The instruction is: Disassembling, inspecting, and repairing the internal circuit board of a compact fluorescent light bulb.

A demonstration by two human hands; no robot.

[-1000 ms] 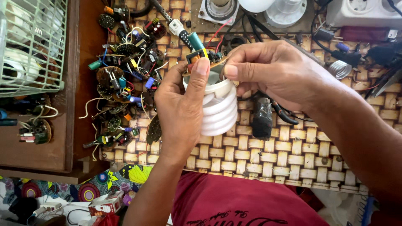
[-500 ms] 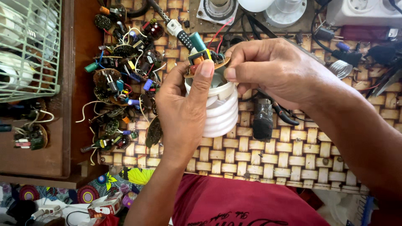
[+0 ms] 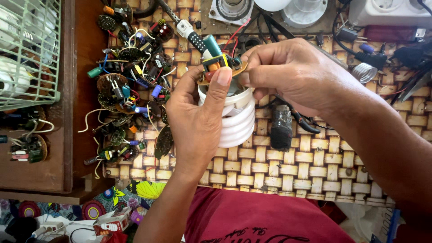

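Two bare hands meet over one white spiral-tube lamp [image 3: 236,123], held above the woven bamboo-strip mat [image 3: 315,166] that covers the desk. Left hand [image 3: 198,121] wraps the lamp's coils from the left, grip closed around the tube, thumb tip pressed up against the small round brown circuit board [image 3: 222,67] that sits at the lamp's top. Right hand [image 3: 292,76] comes in from the right of the lamp, fingertips pinched narrow on the board's right edge. The board carries a yellow block and a teal cylinder; red wires run up from it.

Left of the lamp: a dense heap of loose round circuit boards with coloured parts and white leads [image 3: 130,85], lying on the mat and reaching close to the left wrist. Further left, a pale green wire basket [image 3: 29,49] on a brown wooden ledge [image 3: 74,112], with a few more small boards below it.

Right of the lamp, just beside it and partly under the right hand: a black cylindrical tool handle [image 3: 281,128] lying on the mat. Above the lamp: a white-and-black screwdriver-like tool [image 3: 189,33], white lamp bases [image 3: 303,9], a white power strip [image 3: 387,11]. Far right: a metal screw cap [image 3: 363,72] and dark cables.

Below the lamp, a dark red shirt [image 3: 256,216].
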